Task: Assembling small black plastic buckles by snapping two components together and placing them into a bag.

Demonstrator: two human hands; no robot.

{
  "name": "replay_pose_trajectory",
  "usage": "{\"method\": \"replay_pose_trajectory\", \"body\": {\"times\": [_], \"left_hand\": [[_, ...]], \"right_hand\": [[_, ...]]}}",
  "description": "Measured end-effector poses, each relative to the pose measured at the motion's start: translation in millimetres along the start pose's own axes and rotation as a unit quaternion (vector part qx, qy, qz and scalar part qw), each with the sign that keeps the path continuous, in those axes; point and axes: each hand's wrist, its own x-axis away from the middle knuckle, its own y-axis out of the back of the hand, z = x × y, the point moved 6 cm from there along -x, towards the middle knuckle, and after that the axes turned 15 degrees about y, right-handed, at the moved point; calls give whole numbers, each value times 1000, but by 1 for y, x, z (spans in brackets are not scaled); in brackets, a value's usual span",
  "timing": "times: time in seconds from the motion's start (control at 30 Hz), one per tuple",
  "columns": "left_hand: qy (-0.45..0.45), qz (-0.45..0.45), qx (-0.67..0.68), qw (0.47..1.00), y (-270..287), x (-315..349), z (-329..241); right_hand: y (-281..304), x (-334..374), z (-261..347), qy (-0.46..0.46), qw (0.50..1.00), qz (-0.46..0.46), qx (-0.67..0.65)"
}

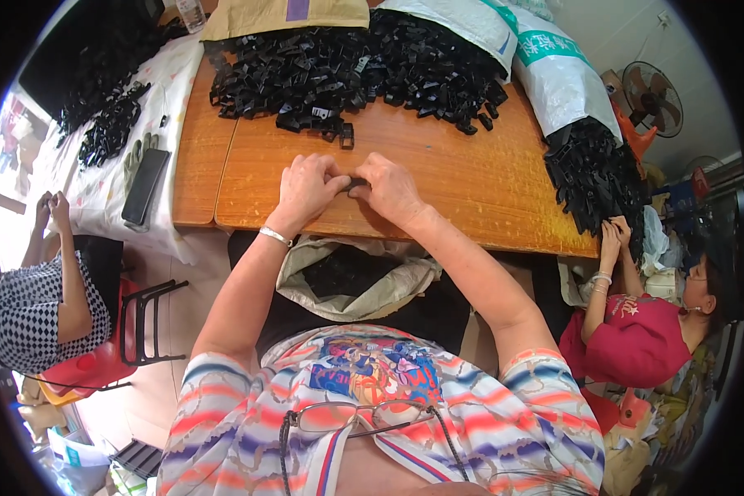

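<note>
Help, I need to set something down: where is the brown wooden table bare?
On the brown wooden table, a wide patch lies between the bare right hand and the heap of black plastic parts at the right edge; a smaller one between the bare left hand and the white patterned tablecloth. The far side is crowded by heaped black plastic pieces.

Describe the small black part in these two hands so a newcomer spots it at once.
Find the brown wooden table, then, over its near side, the wearer's left hand and right hand, close together. The small black part is pinched between their fingertips, mostly covered by them. Unlike the black pieces heaped at the table's far side, it is held apart, between these two hands.
</note>
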Motion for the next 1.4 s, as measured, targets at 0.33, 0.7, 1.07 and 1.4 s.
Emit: {"method": "replay_pose_trajectory", "body": {"times": [0.33, 0.7, 1.07, 1.4], "left_hand": [[23, -143, 33, 989, -4, -28, -18], [-98, -130, 55, 985, -9, -5, -27], [-94, -116, 85, 985, 6, 21, -10], [-78, -115, 85, 987, 1, 19, -8]], "right_hand": [[32, 32, -12, -31, 992, 81, -88], [52, -19, -147, -30, 961, 30, 272], [33, -4, -106, -259, 938, -49, -223], [48, 21, -76, -106, 987, -98, 75]]}}
